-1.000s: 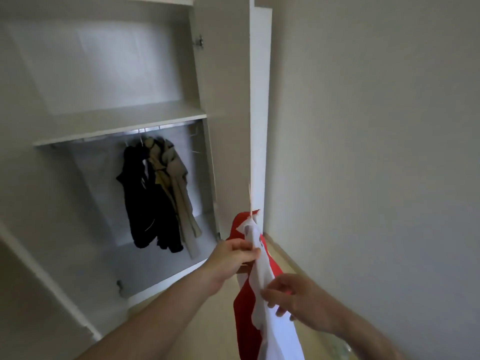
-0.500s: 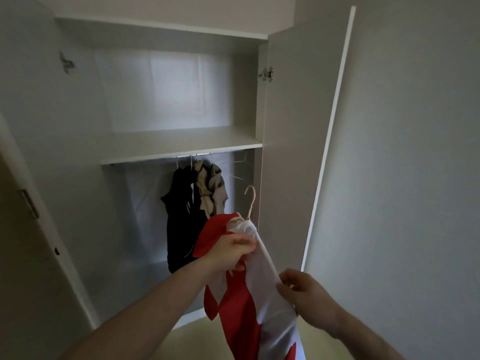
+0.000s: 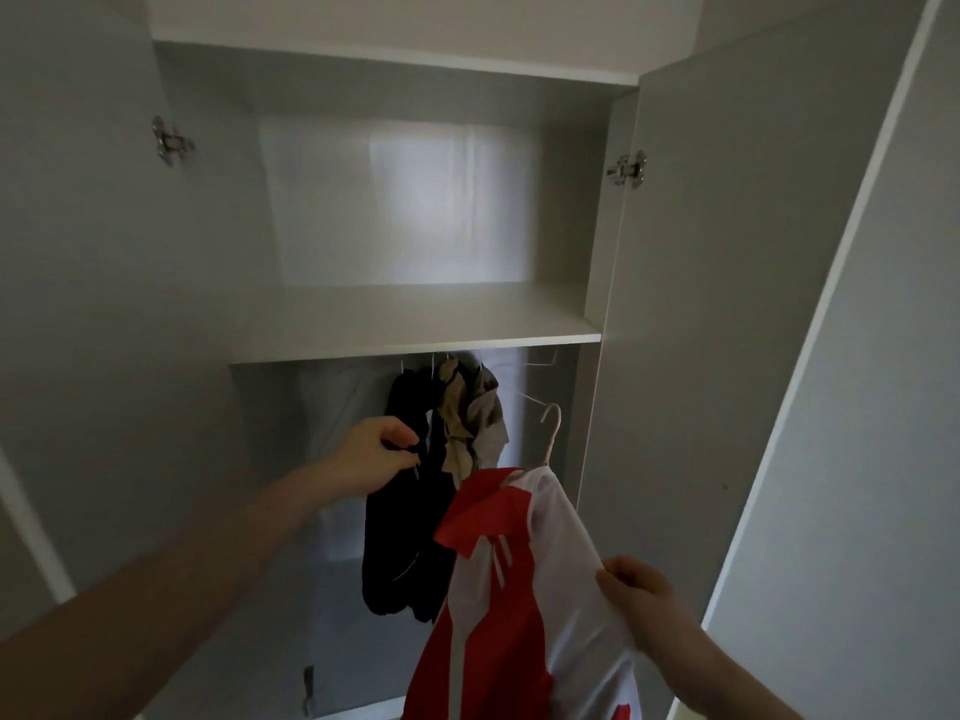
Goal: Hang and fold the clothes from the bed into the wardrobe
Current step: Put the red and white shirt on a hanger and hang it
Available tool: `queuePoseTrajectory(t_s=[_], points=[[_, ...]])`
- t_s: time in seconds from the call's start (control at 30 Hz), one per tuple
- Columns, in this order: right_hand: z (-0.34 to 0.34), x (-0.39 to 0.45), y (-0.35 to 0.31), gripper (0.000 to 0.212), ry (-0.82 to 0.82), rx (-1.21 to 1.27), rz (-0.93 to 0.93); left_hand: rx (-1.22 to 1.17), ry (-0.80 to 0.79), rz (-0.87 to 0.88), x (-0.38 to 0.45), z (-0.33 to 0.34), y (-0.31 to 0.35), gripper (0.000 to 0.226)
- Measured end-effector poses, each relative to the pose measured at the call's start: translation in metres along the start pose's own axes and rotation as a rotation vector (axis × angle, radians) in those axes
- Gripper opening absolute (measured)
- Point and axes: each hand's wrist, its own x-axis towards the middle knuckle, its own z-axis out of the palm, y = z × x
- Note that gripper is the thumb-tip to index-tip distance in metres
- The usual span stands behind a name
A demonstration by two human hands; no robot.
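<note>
Two garments, a black one [image 3: 400,511] and a beige one [image 3: 467,423], already hang under the wardrobe shelf [image 3: 415,324]. Left hand [image 3: 371,454] fingers curl on the black one; right hand [image 3: 641,597] pinches the red-and-white jacket [image 3: 519,574], on its hanger [image 3: 551,428] below the shelf, not yet hooked.
</note>
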Motion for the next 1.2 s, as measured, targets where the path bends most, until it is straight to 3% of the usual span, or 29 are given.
queuePoseTrajectory(t_s=[0.17,0.43,0.57,0.87,1.0,1.2], points=[[-0.014,0.076,-0.004,0.038,-0.012,0.028,0.018,0.267,0.082,0.078,0.076,-0.02,0.01,0.035],[-0.015,0.152,-0.031,0.021,0.013,-0.037,0.003,0.409,0.126,0.122,0.165,-0.044,0.023,0.054],[-0.004,0.194,-0.043,0.023,0.065,-0.061,-0.027,0.486,0.116,0.12,0.211,-0.057,0.023,0.061],[0.023,0.28,-0.049,0.024,0.171,-0.123,0.011,0.566,-0.15,-0.044,0.301,-0.056,-0.017,0.064],[0.03,0.314,-0.043,0.028,0.142,-0.175,0.044,0.586,-0.245,0.007,0.321,-0.043,-0.036,0.061],[0.036,0.374,-0.04,0.023,0.067,-0.224,0.053,0.585,-0.232,-0.097,0.346,-0.037,-0.047,0.118]])
